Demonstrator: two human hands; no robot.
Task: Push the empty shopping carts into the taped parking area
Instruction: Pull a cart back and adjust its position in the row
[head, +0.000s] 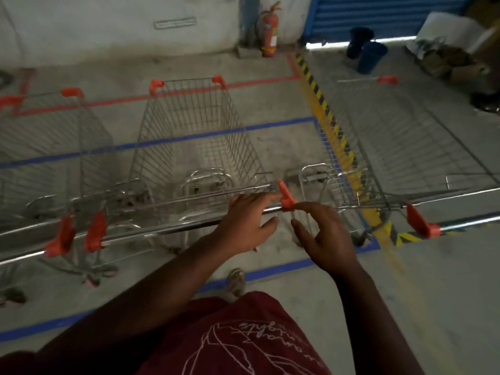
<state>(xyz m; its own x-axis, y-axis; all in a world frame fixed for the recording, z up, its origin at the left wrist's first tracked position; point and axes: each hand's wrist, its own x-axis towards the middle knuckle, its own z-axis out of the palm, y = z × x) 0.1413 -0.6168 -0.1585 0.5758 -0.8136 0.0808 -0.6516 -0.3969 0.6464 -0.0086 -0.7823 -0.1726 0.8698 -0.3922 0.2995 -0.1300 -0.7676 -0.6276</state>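
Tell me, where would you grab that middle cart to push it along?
Grip the middle cart by its steel handle bar, coming from behind, where the person stands. The bar runs crosswise between orange end caps, nearest the body. The left hand rests there already; the right hand hovers open.

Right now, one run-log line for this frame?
left hand: on chrome handle bar of middle wire shopping cart | right hand: open, off bar | cart: inside blue floor tape | right cart: straddles tape
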